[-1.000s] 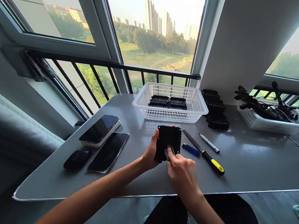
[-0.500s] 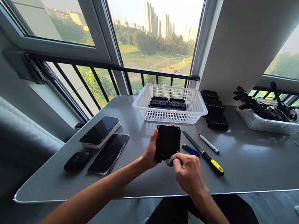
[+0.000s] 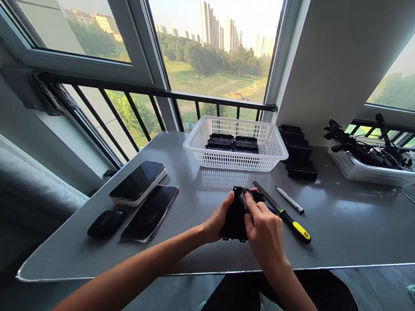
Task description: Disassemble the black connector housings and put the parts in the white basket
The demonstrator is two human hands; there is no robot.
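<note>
My left hand (image 3: 217, 219) grips a black square plastic panel (image 3: 234, 225) by its left side, thumb on the near face, above the table's front part. Pressed against the upper face of that panel is a small grey cloth (image 3: 243, 200), pinched under the fingers of my right hand (image 3: 263, 229). My right hand covers the panel's right part. Just right of the hands lie a flat file (image 3: 295, 227) with a black and yellow handle and a white marker (image 3: 289, 200). A blue-handled tool (image 3: 272, 210) is mostly hidden behind my right hand.
A white basket (image 3: 233, 163) behind the hands holds black plastic parts. Stacked black parts (image 3: 301, 168) stand beside it. Farther right, another white basket (image 3: 384, 176) holds black cables and parts. Two phones (image 3: 141, 180) and a black mouse (image 3: 106, 224) lie left on the grey table (image 3: 194, 199).
The panel has shifted slightly right and down with my left hand. My right hand has moved the cloth from the panel's lower right corner up onto its upper face.
</note>
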